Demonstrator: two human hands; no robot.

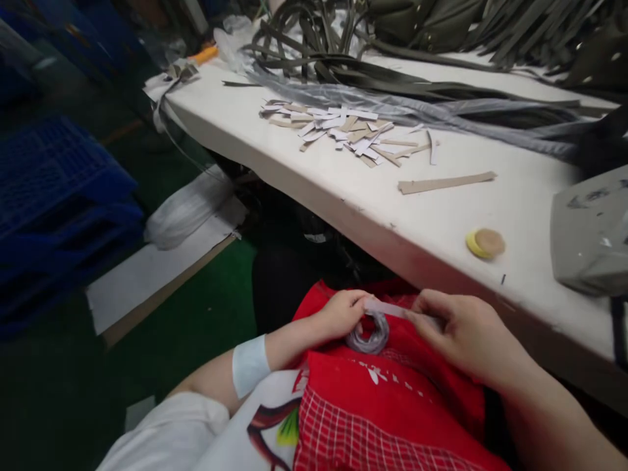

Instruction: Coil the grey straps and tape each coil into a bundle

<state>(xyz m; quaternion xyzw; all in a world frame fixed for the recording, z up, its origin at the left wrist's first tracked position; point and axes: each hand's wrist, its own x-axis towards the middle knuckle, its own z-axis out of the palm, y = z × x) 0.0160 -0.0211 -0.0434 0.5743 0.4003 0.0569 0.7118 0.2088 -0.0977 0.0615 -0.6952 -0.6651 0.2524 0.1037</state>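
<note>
Over the red apron [367,386] on my lap, my left hand [343,314] is closed on a coiled roll of pale translucent strip [373,337]. The roll hangs just below its fingers. A short length of the strip stretches from there to my right hand [451,327], which pinches its other end between thumb and fingers. Both hands are in front of the table's front edge, a small distance apart.
On the white table [314,176] lie a pile of paper strips [338,127], a single tan strip [446,183], a yellow tape roll [485,243] and dark green straps [343,65]. A grey machine part [593,235] stands at right. Blue pallets [63,190] are at left.
</note>
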